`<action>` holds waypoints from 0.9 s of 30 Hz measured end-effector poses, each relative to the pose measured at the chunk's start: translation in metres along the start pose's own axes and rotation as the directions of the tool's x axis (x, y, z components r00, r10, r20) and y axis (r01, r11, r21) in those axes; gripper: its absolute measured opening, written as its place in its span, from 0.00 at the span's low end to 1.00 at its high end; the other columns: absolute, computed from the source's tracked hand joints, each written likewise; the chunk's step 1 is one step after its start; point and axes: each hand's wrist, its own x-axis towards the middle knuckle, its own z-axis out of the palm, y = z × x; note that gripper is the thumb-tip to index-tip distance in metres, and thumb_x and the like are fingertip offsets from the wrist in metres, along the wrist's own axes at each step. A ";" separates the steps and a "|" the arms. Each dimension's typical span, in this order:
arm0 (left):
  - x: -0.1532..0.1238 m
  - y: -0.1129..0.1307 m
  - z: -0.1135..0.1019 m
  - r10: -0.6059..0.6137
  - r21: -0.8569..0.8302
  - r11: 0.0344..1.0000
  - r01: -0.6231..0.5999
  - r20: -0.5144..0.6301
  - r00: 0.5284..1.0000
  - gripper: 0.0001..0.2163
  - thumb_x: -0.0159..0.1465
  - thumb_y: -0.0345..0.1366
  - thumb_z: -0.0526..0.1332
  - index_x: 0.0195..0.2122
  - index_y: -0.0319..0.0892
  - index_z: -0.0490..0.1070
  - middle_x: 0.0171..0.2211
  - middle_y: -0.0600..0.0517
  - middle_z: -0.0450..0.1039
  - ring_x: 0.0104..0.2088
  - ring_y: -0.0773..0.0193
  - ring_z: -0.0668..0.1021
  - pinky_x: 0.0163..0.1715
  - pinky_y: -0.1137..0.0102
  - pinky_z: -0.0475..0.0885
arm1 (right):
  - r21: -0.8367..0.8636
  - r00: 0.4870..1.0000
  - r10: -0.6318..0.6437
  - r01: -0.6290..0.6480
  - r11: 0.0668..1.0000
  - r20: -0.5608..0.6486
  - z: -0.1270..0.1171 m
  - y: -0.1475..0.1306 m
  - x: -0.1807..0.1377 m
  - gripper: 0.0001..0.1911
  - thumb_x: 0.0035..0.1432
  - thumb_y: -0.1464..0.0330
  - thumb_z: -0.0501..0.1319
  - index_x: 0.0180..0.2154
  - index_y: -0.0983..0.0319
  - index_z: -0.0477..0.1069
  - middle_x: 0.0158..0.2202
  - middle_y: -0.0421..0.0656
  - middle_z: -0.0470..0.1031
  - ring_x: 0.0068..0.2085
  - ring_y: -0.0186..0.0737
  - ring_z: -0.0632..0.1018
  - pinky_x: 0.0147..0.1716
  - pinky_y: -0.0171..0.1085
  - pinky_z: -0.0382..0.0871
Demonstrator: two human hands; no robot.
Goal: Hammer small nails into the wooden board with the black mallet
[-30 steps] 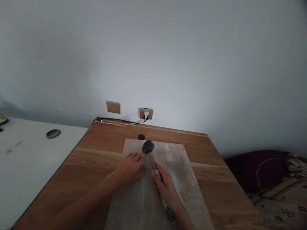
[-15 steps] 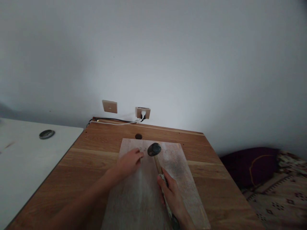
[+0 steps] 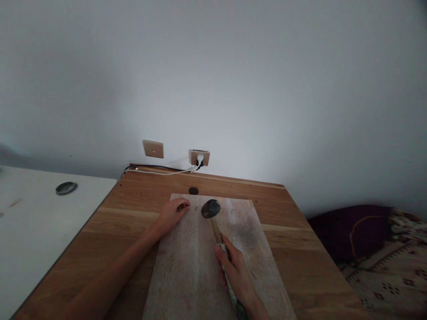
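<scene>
You face a plain, dimly lit grey-white wall with two beige wall plates low down, a wooden table against it, a white table left, a patterned rug right.

The hammer, with a dark round head and a wooden handle, is gripped in the right hand, its head beyond the fingers. The pale, worn board lies flat under both hands, and the left hand rests on its far corner.

board on table | hammer on board, right of centre
</scene>
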 end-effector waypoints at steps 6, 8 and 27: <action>-0.001 0.001 0.002 0.049 0.041 0.998 -0.049 -0.002 0.999 0.06 0.64 0.30 0.60 0.38 0.43 0.77 0.38 0.49 0.80 0.39 0.60 0.80 0.45 0.66 0.75 | -0.021 0.999 -0.028 0.028 0.999 0.031 0.003 -0.002 0.001 0.37 0.68 0.48 0.55 0.66 0.68 0.63 0.17 0.29 0.61 0.15 0.31 0.63 0.12 0.29 0.60; -0.001 0.001 0.003 0.041 0.045 0.998 -0.040 -0.010 0.999 0.05 0.63 0.29 0.61 0.37 0.43 0.76 0.38 0.49 0.79 0.38 0.60 0.80 0.43 0.67 0.75 | -0.014 0.998 -0.025 0.026 1.000 0.052 0.005 -0.004 0.003 0.38 0.68 0.48 0.55 0.66 0.68 0.63 0.17 0.30 0.61 0.14 0.31 0.63 0.12 0.29 0.60; 0.002 -0.001 0.002 -0.130 -0.101 0.986 0.131 0.017 0.991 0.21 0.57 0.29 0.61 0.53 0.44 0.73 0.41 0.49 0.83 0.43 0.55 0.84 0.44 0.65 0.76 | -0.078 0.990 -0.057 0.068 0.995 0.132 0.035 -0.037 0.024 0.29 0.65 0.50 0.59 0.59 0.62 0.71 0.20 0.32 0.64 0.15 0.31 0.64 0.14 0.30 0.57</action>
